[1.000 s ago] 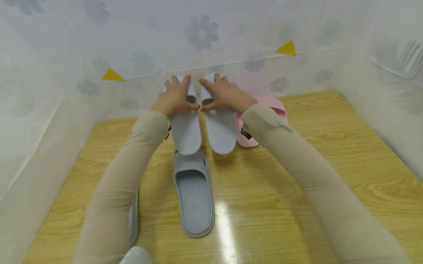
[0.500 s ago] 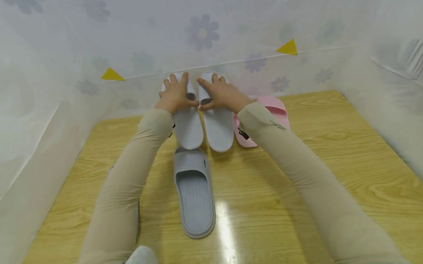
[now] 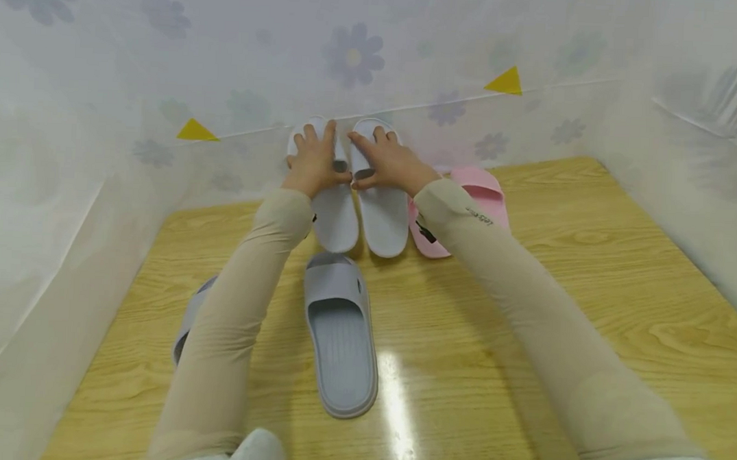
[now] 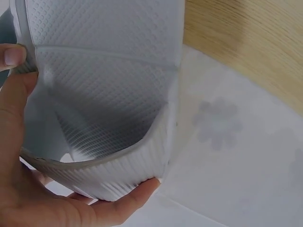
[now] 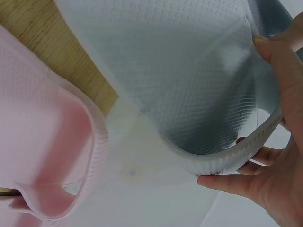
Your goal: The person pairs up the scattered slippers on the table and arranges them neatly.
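Two pale grey slippers lie side by side at the table's far edge, toes against the flowered sheet. My left hand [image 3: 312, 162] grips the strap of the left slipper [image 3: 338, 222], thumb in the opening and fingers over the strap. The left wrist view shows that hand [image 4: 33, 203] wrapped round the ribbed strap of its slipper [image 4: 109, 85]. My right hand [image 3: 390, 166] holds the right slipper [image 3: 387, 224] the same way. In the right wrist view its fingers [image 5: 279, 189] curl round the strap of that slipper [image 5: 189, 71].
A pink slipper [image 3: 484, 194] lies just right of the pale pair, partly under my right forearm, and appears in the right wrist view too [image 5: 42, 156]. A darker grey slipper [image 3: 339, 332] sits mid-table; another [image 3: 188, 318] peeks out beside my left arm. Flowered sheets [image 3: 100, 143] wall the wooden table [image 3: 558, 279].
Both hands have slid the pale pair a little farther toward the back sheet. My left arm has swung right, uncovering the second darker grey slipper.
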